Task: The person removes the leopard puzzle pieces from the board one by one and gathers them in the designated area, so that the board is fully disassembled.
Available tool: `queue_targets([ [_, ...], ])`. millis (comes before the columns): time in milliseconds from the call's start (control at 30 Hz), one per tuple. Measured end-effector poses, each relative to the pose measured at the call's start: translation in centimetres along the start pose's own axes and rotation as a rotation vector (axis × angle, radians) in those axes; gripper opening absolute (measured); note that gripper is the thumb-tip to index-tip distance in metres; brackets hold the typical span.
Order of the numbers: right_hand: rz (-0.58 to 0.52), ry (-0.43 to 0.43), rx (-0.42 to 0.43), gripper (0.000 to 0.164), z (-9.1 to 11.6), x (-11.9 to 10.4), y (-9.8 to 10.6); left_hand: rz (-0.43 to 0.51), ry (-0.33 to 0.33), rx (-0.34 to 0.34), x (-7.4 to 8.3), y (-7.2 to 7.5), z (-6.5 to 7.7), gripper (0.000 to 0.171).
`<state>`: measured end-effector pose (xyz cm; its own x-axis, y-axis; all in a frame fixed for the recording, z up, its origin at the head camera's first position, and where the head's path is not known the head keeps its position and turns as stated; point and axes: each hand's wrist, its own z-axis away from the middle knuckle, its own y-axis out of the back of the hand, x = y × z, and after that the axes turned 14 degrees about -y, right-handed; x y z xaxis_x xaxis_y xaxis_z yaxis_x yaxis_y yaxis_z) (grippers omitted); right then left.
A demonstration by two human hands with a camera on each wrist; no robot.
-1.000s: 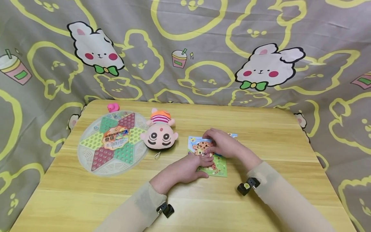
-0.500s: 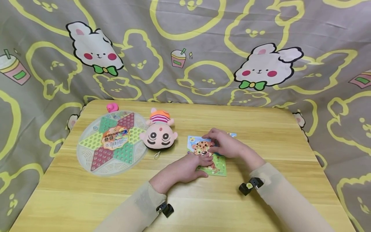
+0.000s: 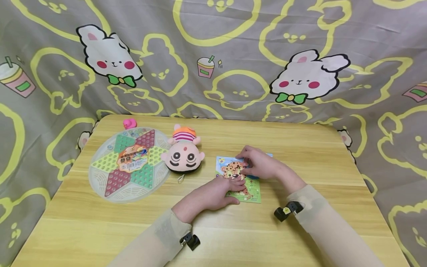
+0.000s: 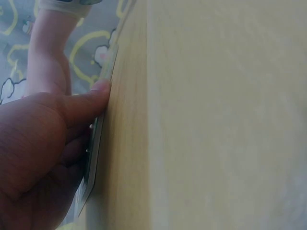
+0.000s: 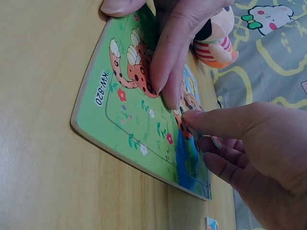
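A thin jigsaw puzzle board (image 3: 255, 194) with a spotted leopard on green grass lies flat on the table, marked KW-820 in the right wrist view. My left hand (image 3: 217, 193) rests across its lower left part, fingers extended over the leopard's body and thumb at the near edge (image 4: 91, 179). Over the upper right part, my right hand (image 3: 261, 165) pinches a small puzzle piece (image 5: 217, 141) between thumb and fingers, close above the picture. Most of that piece is hidden by the fingers. Behind the right hand, another blue piece (image 3: 270, 155) shows on the table.
Left of the board lies a plush doll (image 3: 183, 157) with a striped top, its head towards me. Beyond it is a round Chinese checkers board (image 3: 100, 185), with a pink rubber duck (image 3: 129, 123) at its back edge. A patterned curtain (image 3: 233, 44) hangs behind the table.
My right hand has shifted slightly over the board's upper right, its fingers drawn a little to the right, baring more of the leopard's head. The left hand has stayed in place.
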<state>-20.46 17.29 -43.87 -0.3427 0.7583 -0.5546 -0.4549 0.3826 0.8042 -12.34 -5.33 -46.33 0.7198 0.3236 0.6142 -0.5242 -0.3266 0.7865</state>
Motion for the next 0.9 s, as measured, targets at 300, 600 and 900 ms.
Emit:
queue_targets([
  [300, -0.033, 0.027, 0.013, 0.048, 0.4, 0.1, 0.3, -0.023, -0.015, -0.001, 0.0, 0.0, 0.0, 0.053],
  [600, -0.081, 0.010, 0.036, 0.050, 1.9, 0.2, 1.3, -0.040, -0.013, -0.011, 0.3, 0.1, 0.1, 0.053],
  [900, -0.120, 0.023, 0.106, 0.047, 4.3, 1.2, 2.3, -0.046, -0.002, -0.010, 0.5, 0.1, 0.1, 0.053],
])
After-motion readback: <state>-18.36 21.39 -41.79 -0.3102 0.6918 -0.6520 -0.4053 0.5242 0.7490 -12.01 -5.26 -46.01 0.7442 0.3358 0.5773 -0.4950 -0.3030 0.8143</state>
